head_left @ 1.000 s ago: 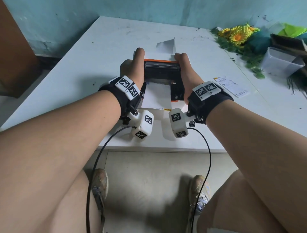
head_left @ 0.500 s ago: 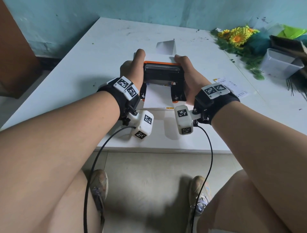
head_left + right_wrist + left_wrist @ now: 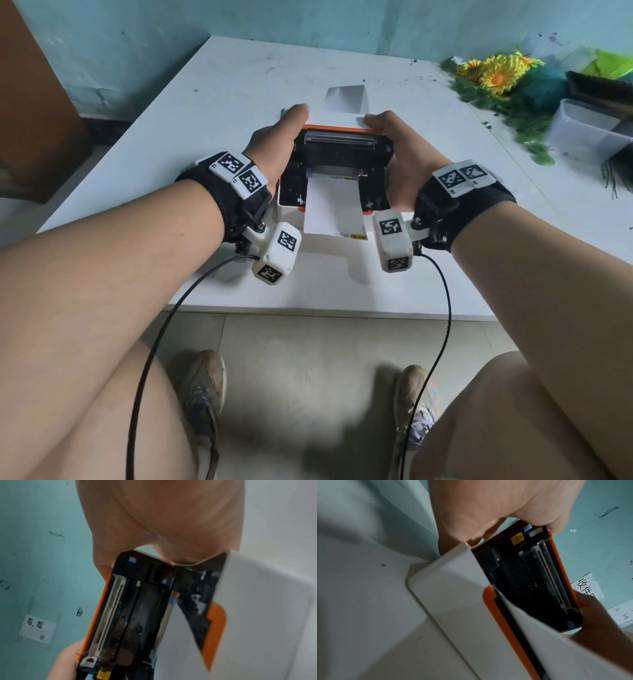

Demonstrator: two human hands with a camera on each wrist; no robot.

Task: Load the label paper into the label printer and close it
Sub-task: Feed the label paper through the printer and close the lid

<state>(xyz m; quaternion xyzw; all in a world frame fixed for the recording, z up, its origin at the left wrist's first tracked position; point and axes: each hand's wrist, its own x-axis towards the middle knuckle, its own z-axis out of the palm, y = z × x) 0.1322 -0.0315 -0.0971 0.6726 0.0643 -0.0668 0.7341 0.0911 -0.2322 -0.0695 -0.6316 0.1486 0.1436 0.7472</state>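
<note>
gripping the raised lid (image 3: 337,137) of the label printer (image 3: 334,178) at its two far corners, the left hand (image 3: 274,150) and the right hand (image 3: 399,154) each have a thumb lying along the lid's orange-edged top and the rest of the hand wrapped down the side; the fingers behind the lid are hidden, so how tightly they curl cannot be told. in the left wrist view the lid stands well open from the white body (image 3: 453,601), its dark underside and metal bar showing. the label paper (image 3: 334,209) is already in the printer, a white strip coming out from under the lid and hanging over the front edge toward the person. the printer sits near the front edge of the white table (image 3: 171,137), about midway along it. loading looks done, and the closing step looks to be in hand, with the lid not yet down. the next move probably calls for both hands to swing the lid forward and down evenly, keeping the strip straight and flat through the front slot, then pressing at both corners until it seats. a loose sheet (image 3: 346,97) lies just beyond the printer, and fake sunflowers (image 3: 496,73) sit at the far right corner.
</note>
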